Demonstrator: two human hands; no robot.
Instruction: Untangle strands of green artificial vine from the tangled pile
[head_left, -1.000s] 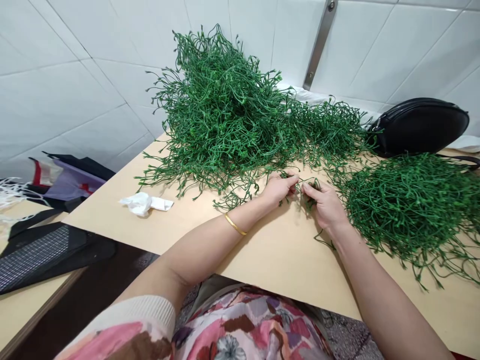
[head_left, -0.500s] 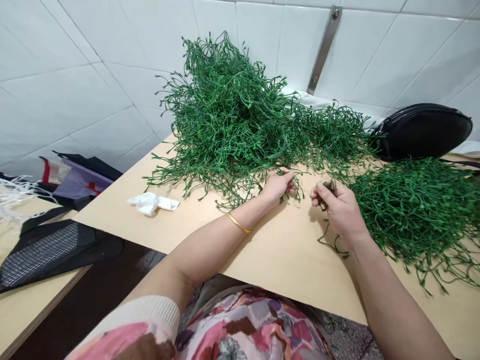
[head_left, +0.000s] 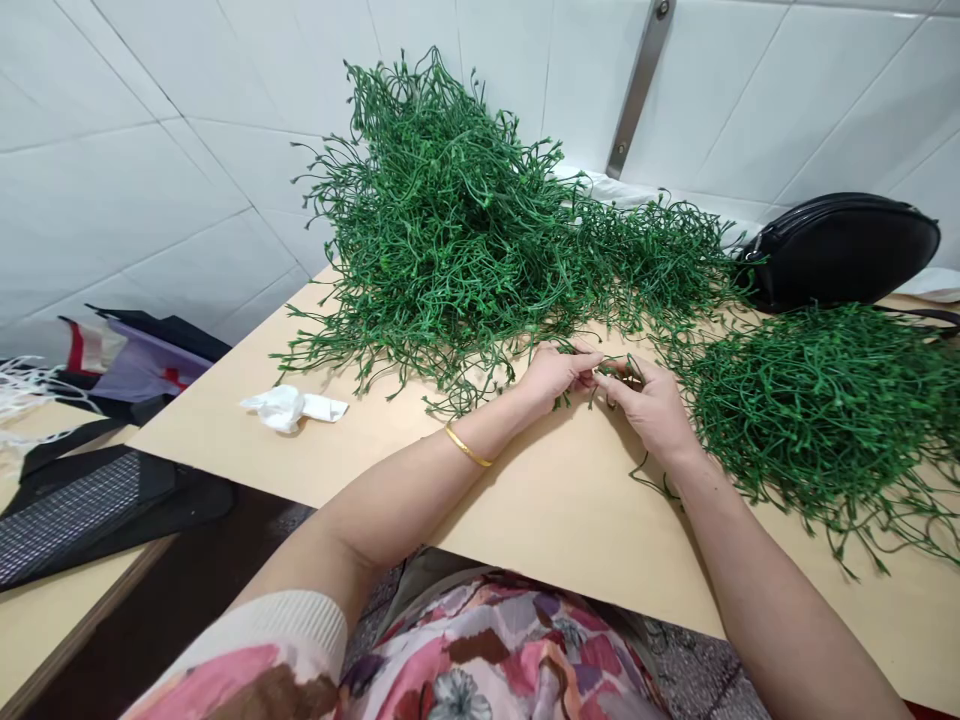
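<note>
My left hand point(head_left: 556, 376) and my right hand point(head_left: 646, 402) meet over the table, fingertips close together. Pinched in my left hand are thin green stems with small bud tips, much like artificial plant stems. My right hand is closed on green stems point(head_left: 632, 372) too, and a few strands hang below it to the tabletop. Behind my hands rises a tall tangled pile of green stems point(head_left: 450, 220). A second, lower heap of green stems point(head_left: 817, 410) lies to the right of my right hand. Exactly how the stems meet between my fingers is hidden.
A crumpled white tissue point(head_left: 289, 408) lies on the wooden table point(head_left: 525, 500) at left. A black bag point(head_left: 844, 250) stands at the back right against the tiled wall point(head_left: 225, 60). Dark and purple fabric pieces point(head_left: 142, 360) and a black mesh item point(head_left: 82, 515) are off to the left.
My right hand has moved left, bringing its stems up to my left hand, so the fingertips now come together. The whole view has shifted slightly.
</note>
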